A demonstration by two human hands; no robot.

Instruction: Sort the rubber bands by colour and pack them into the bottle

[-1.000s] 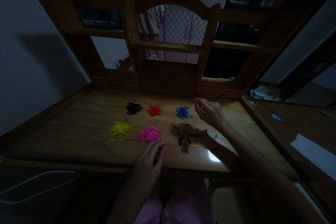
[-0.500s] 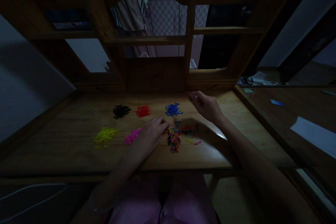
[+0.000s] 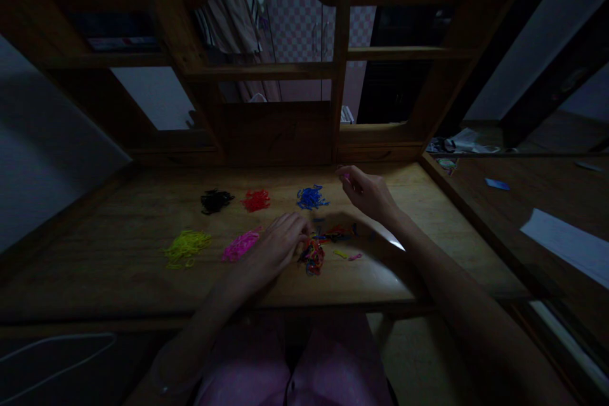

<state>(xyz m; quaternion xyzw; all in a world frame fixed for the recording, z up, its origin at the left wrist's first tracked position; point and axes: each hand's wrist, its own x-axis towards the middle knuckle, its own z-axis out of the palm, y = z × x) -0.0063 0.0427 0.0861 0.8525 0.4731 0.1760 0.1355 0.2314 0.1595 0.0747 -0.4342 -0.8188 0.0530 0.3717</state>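
Observation:
My left hand (image 3: 281, 240) rests low over the desk, its curled fingertips at the left edge of a mixed pile of small looped plastic pieces (image 3: 313, 257); whatever is between them is hidden. Raised above the desk, my right hand (image 3: 368, 192) is pinched, with a tiny pinkish bit at the fingertips too small to make out. Sorted heaps of similar pieces lie to the left: black (image 3: 216, 201), red (image 3: 256, 200), blue (image 3: 311, 197), yellow (image 3: 187, 248) and pink (image 3: 241, 245), the last partly behind my left hand. A yellow piece (image 3: 340, 254) and a pink piece (image 3: 354, 257) lie apart.
A wooden shelf unit (image 3: 271, 71) rises along the desk's back edge. To the right is a lower brown surface (image 3: 533, 184) with a white paper (image 3: 566, 244) and a small blue card (image 3: 497, 184). The light is dim.
My left hand has moved from beside the pink heap up and right to the mixed pile. My right hand stays raised and pinched. The whole view has shifted, mostly in the first half second.

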